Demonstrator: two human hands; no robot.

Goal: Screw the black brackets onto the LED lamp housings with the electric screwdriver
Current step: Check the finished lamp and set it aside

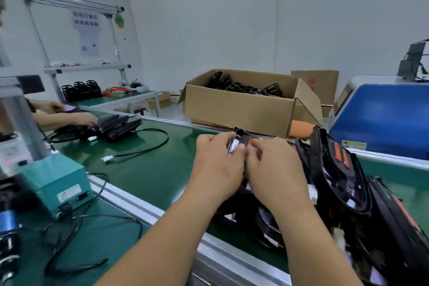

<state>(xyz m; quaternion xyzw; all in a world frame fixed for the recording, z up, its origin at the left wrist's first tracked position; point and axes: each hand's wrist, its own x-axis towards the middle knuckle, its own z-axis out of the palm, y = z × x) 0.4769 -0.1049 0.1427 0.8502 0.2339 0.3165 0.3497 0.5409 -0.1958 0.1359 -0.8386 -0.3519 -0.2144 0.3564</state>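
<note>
While both hands are busy with one small black part, no screwing is going on yet, as far as I can judge. The left hand [216, 169] and the right hand [276, 169] meet above the green desk [144, 169], with their backs turned up to the camera and the forearms coming in from the lower edge. Their fingers [238, 149] pinch the black bracket [243, 139] from both sides. A white piece and a reddish piece show between them, but I cannot tell what these are. Neither hand holds the electric screwdriver, and I cannot find it with certainty in the view. Just to the right of the hands, a pile of lamp housings [336, 169] lies on the desk; whether any of them already carries its bracket is hidden. A cardboard box [239, 109] behind holds more black parts. So I judge this piece to be at an early step: the fitting and then the screwing are left.
</note>
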